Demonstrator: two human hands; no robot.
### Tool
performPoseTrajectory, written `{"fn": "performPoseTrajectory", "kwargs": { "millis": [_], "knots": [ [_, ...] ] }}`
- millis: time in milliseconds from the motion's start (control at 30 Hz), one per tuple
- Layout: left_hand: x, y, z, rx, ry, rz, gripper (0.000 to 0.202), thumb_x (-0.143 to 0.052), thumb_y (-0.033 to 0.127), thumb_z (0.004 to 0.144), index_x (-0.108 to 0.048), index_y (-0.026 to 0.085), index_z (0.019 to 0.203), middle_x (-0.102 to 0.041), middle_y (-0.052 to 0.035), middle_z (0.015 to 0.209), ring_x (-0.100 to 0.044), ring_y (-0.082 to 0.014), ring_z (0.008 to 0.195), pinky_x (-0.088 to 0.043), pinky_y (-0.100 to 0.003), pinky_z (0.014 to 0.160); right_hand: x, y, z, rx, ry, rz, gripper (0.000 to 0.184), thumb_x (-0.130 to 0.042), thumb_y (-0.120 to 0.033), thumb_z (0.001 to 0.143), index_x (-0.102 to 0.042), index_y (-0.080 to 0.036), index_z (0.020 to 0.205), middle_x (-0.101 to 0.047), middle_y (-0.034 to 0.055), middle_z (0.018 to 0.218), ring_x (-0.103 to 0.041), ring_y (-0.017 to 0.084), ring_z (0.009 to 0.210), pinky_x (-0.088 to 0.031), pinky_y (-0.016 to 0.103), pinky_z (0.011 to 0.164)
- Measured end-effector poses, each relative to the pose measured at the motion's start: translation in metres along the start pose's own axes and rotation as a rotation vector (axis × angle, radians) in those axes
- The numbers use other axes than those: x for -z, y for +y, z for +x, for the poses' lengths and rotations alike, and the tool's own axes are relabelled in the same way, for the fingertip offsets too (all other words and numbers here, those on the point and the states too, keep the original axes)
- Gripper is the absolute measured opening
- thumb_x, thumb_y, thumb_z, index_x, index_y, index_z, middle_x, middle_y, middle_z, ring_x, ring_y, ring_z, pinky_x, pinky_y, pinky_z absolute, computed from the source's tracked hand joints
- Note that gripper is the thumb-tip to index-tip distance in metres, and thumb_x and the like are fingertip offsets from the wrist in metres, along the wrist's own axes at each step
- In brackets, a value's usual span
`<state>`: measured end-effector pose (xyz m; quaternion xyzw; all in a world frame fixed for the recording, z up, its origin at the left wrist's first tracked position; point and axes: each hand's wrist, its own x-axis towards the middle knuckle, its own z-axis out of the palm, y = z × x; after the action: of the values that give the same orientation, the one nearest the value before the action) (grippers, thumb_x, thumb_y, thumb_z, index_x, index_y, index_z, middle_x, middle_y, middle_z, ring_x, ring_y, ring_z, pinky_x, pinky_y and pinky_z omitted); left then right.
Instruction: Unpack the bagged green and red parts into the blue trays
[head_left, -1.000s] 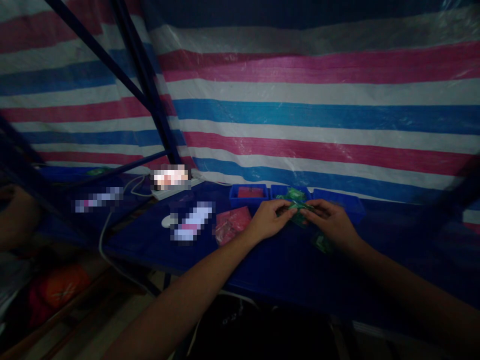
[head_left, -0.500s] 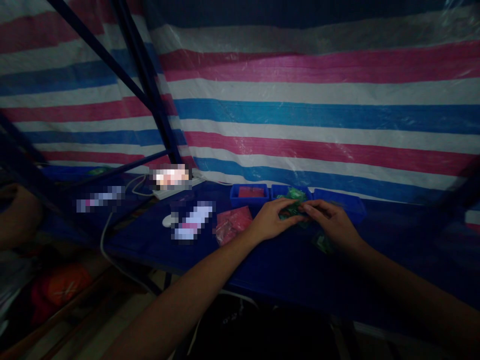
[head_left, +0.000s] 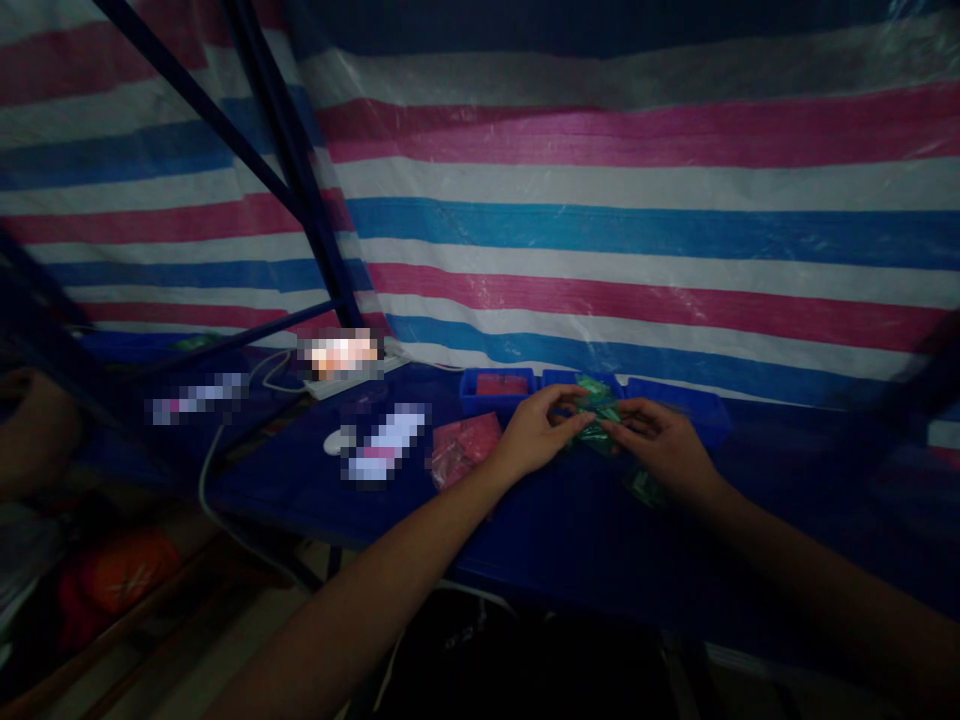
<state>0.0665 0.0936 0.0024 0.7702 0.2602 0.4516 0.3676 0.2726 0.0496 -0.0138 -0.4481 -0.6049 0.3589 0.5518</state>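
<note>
Both hands are at a green clear-plastic packet (head_left: pixel 597 434) just in front of the middle blue bin. My left hand (head_left: pixel 538 430) pinches its left side between thumb and fingers. On the other side, the fingertips of my right hand (head_left: pixel 658 440) are closed on the packet's right edge. Another green packet (head_left: pixel 645 487) lies on the table under my right hand, partly hidden. Pink packets (head_left: pixel 466 445) are piled left of my left wrist. Behind the hands, green packets (head_left: pixel 592 384) show in the middle bin, partly covered by my fingers.
A blue bin (head_left: pixel 469 400) holding pink stuff stands at the back left, and another blue bin (head_left: pixel 701 412) at the back right. Left on the blue table (head_left: pixel 555 530) are a white round object (head_left: pixel 337 441), a power strip (head_left: pixel 360 375) and blurred-out items. Another person's arm (head_left: pixel 37 430) shows far left.
My hands have moved slightly apart, the left one a little to the left. The green packet between them now shows more fully, spread between the fingers.
</note>
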Motion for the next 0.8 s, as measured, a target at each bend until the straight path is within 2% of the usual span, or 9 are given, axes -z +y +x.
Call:
{"fn": "performPoseTrajectory", "kwargs": {
  "millis": [67,167,267,333,400,667,800],
  "knots": [
    [0.002,0.001,0.000,0.016,0.050,0.073,0.039,-0.062,0.047,0.094,-0.066,0.021,0.122,-0.069,-0.0081,0.110,-0.065,-0.0175,0.094,-0.052,-0.027,0.077,0.001,-0.003,-0.001,0.007,0.051,-0.011,0.044,-0.080,-0.053,0.075,-0.065,-0.022,0.102,-0.073,0.0045,0.085,-0.069,0.019,0.067,-0.059,0.032,0.061],
    [0.002,-0.002,0.000,0.114,0.004,0.000,0.046,-0.042,0.053,0.102,-0.064,0.022,0.127,-0.070,-0.0048,0.092,-0.062,-0.0127,0.069,-0.047,-0.024,0.061,0.003,-0.005,-0.003,0.036,0.075,-0.065,0.037,-0.076,-0.048,0.081,-0.064,-0.024,0.106,-0.073,0.0040,0.081,-0.069,0.021,0.067,-0.059,0.035,0.061],
    [0.000,-0.006,0.002,0.171,-0.096,-0.162,0.051,-0.039,0.056,0.102,-0.064,0.018,0.123,-0.069,-0.0038,0.084,-0.059,-0.0113,0.061,-0.045,-0.024,0.057,0.005,-0.007,-0.003,0.206,0.049,-0.224,0.017,-0.069,-0.036,0.086,-0.070,-0.025,0.099,-0.071,0.0077,0.101,-0.071,0.024,0.088,-0.060,0.037,0.072],
    [0.000,-0.008,0.003,0.174,-0.111,-0.163,0.051,-0.043,0.058,0.100,-0.068,0.015,0.112,-0.068,-0.0036,0.080,-0.060,-0.0118,0.063,-0.047,-0.024,0.060,0.007,-0.006,-0.003,0.314,0.042,-0.329,0.011,-0.064,-0.028,0.087,-0.073,-0.025,0.094,-0.066,0.0082,0.115,-0.066,0.025,0.106,-0.059,0.039,0.082],
    [0.001,-0.007,0.003,0.159,-0.095,-0.089,0.050,-0.047,0.058,0.098,-0.071,0.015,0.105,-0.068,-0.0033,0.079,-0.059,-0.0121,0.065,-0.047,-0.024,0.063,0.009,-0.004,-0.001,0.350,0.036,-0.391,0.015,-0.062,-0.024,0.087,-0.074,-0.027,0.094,-0.063,0.0074,0.120,-0.062,0.026,0.115,-0.057,0.040,0.088],
    [0.000,0.003,-0.002,0.024,-0.102,0.107,0.036,-0.061,0.047,0.095,-0.073,0.017,0.110,-0.071,-0.0091,0.112,-0.065,-0.0200,0.103,-0.050,-0.033,0.090,0.013,0.007,0.003,0.368,0.002,-0.501,0.025,-0.054,-0.020,0.090,-0.076,-0.029,0.097,-0.067,0.0051,0.111,-0.063,0.025,0.109,-0.050,0.043,0.093],
    [-0.003,0.006,-0.004,0.008,-0.090,0.107,0.041,-0.070,0.050,0.087,-0.071,0.017,0.112,-0.067,-0.0110,0.118,-0.066,-0.0201,0.102,-0.053,-0.033,0.087,0.012,0.003,0.000,0.387,-0.056,-0.444,0.024,-0.053,-0.020,0.092,-0.075,-0.027,0.091,-0.068,0.0049,0.114,-0.064,0.024,0.109,-0.048,0.042,0.096]
  ]
}}
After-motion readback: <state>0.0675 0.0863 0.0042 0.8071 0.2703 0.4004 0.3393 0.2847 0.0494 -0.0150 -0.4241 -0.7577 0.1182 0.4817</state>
